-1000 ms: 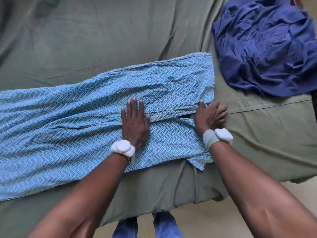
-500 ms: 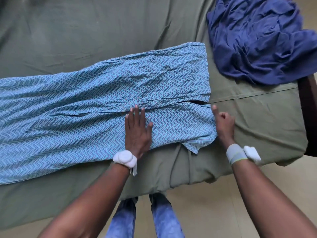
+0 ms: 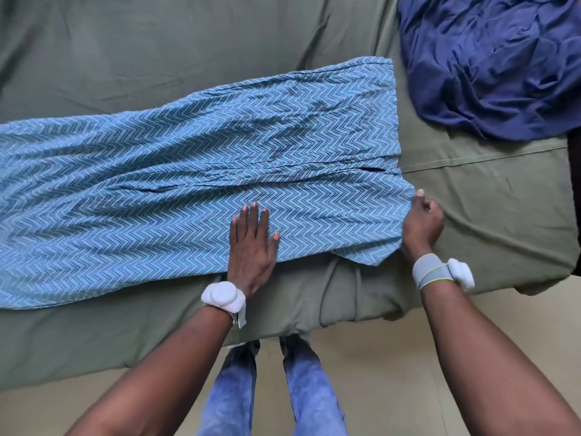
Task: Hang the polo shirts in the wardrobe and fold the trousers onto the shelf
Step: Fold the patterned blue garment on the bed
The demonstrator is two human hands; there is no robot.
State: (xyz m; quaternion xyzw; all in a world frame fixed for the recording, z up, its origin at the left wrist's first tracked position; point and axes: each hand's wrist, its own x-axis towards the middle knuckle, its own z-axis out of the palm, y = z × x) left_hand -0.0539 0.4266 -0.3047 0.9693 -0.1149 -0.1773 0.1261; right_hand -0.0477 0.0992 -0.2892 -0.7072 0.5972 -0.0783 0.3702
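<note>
Trousers (image 3: pixel 188 184), spread on bed (image 3: pixel 188 58), folding step: left hand (image 3: pixel 251 247) flat on them, right hand (image 3: pixel 421 221) pinching their hem; next, likely fold lengthwise.

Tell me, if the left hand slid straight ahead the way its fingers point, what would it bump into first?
Probably nothing solid. The left hand lies flat on the zigzag trousers; it would cross their middle fold, then reach the green sheet.

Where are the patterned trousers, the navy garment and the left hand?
patterned trousers (image 3: pixel 188 171): head view, middle of the fabric.
navy garment (image 3: pixel 490 64): head view, centre of the crumpled heap.
left hand (image 3: pixel 251 250): head view, back of the hand.
</note>
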